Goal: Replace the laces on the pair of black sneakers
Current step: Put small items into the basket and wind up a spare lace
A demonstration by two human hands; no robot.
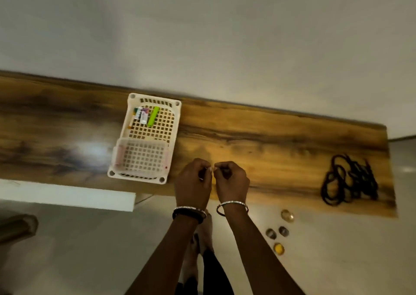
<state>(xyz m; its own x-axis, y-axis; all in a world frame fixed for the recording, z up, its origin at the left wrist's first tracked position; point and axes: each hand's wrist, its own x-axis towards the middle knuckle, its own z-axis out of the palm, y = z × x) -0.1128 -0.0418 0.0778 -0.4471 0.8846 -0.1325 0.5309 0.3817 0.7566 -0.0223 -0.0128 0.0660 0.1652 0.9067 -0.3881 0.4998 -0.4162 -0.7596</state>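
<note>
Well to the right of the hands, near the right end of the tabletop [270, 146]: black laces [362, 177], heaped in a loose, looping tangle. Left hand [193, 182] and right hand [231, 182] clenched side by side over the near edge, fingertips almost touching; cannot tell whether anything is pinched between them. Just left of the hands, a white slotted basket [176, 123] at the near edge. Open wood between hands and laces, and beyond the hands up to the far edge.
</note>
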